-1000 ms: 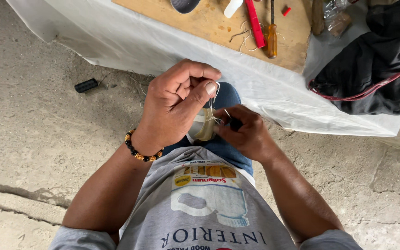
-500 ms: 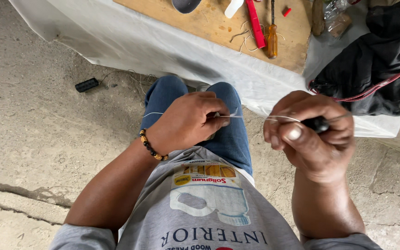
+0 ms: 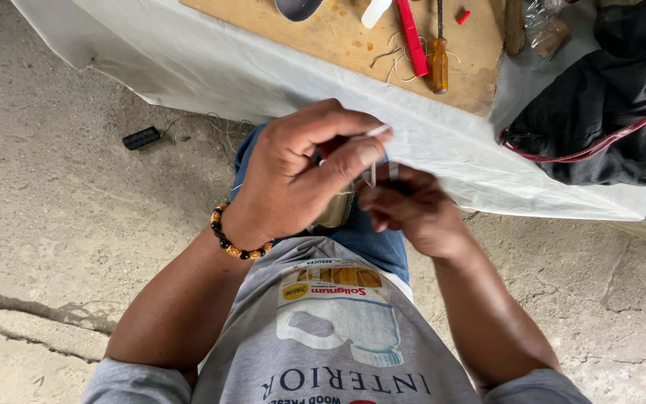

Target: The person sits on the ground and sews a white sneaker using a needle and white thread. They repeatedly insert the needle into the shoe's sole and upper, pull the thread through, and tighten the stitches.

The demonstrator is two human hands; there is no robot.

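Note:
My left hand (image 3: 300,172), with a beaded bracelet (image 3: 235,241) at the wrist, is raised in front of my lap. Its fingers are closed around a small pale object (image 3: 336,211), and the thumb and forefinger pinch something thin and white. My right hand (image 3: 413,213) sits just right of it and slightly lower, touching it. The right fingers are closed on a thin wire (image 3: 372,173) that stands up between the two hands. Most of the pale object is hidden under the left palm.
A bench under a white sheet (image 3: 211,67) stands ahead, with a wooden board (image 3: 338,34) carrying a screwdriver (image 3: 439,63), a red tool (image 3: 413,30) and wire scraps. A black cloth with a red cable (image 3: 614,105) lies at right. A small black block (image 3: 141,138) lies on the concrete floor.
Half a second ago my hands were apart with the wire stretched between them. They have come back together, the left hand rising over the right.

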